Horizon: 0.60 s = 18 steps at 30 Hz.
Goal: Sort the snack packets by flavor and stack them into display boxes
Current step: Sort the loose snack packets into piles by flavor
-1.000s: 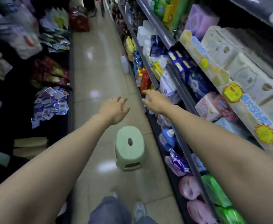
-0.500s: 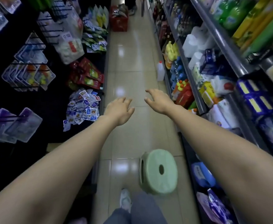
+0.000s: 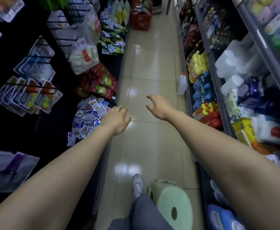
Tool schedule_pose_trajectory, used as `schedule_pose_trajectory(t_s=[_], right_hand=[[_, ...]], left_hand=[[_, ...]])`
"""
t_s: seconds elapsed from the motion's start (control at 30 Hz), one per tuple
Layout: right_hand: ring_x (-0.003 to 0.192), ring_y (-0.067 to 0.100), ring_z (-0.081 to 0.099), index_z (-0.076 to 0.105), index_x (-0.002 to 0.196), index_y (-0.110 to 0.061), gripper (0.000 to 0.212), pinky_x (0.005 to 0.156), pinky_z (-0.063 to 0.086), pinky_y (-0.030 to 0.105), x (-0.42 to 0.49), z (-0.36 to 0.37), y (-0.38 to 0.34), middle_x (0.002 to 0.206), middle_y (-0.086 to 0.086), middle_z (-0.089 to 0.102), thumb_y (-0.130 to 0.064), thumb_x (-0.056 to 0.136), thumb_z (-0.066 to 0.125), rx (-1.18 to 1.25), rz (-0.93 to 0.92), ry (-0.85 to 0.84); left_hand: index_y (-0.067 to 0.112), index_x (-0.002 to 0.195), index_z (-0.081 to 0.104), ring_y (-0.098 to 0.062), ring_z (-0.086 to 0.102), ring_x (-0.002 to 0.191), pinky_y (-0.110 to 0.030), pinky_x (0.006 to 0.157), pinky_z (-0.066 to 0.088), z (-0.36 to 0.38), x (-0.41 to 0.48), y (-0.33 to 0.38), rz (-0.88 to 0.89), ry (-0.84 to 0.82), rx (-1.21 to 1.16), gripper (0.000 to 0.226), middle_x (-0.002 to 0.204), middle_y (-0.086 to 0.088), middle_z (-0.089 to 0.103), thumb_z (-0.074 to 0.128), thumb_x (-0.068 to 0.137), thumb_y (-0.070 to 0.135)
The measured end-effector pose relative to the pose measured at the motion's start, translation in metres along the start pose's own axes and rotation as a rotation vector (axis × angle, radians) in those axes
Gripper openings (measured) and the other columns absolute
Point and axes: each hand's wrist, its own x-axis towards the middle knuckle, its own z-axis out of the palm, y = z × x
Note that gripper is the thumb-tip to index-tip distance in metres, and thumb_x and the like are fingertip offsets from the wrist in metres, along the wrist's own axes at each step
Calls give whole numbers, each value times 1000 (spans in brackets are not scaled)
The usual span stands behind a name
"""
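A heap of small white-and-blue snack packets lies on the low left shelf. Red snack bags are stacked just beyond it, and green-and-white bags farther down the aisle. My left hand reaches forward over the aisle edge, right beside the packet heap, fingers relaxed and holding nothing. My right hand is stretched out over the tiled floor with loosely curved fingers, also empty. Neither hand touches a packet. I see no display box.
A pale green plastic stool stands on the floor by my right leg and shoe. A white jug sits on the floor against the right shelves of cleaning goods. A red basket blocks the far aisle. Hanging blister packs fill the left wall.
My view has swung from the right shelves to the left side of the aisle. The stool has slid toward the bottom of the view. Both hands stay outstretched and empty.
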Motion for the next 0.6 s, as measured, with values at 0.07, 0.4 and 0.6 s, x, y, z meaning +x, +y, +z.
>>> schedule_pose_trajectory(t_s=[0.07, 0.4, 0.6], right_hand=[[138, 28, 36, 34, 148, -15, 51, 109, 28, 39, 33, -2, -4, 150, 10, 39, -34, 101, 41, -19, -24, -41], [135, 31, 38, 34, 148, -14, 51, 111, 31, 44, 180, 2, -31, 150, 12, 39, -34, 101, 42, -79, -114, -188], [134, 32, 40, 33, 148, -13, 51, 110, 33, 42, 264, 0, -57, 149, 13, 40, -33, 102, 40, -135, -178, -220]], left_hand=[[18, 152, 23, -28, 16, 146, -38, 117, 19, -6, 29, -12, -20, 4, -22, 54, 159, -10, 18, 33, 102, 38], [18, 152, 23, -25, 15, 147, -41, 117, 20, -26, 140, -80, -132, -47, -98, 55, 160, -9, 18, 32, 102, 37], [18, 153, 21, -24, 14, 147, -39, 116, 20, -40, 200, -124, -195, -72, -144, 55, 160, -9, 17, 31, 103, 38]])
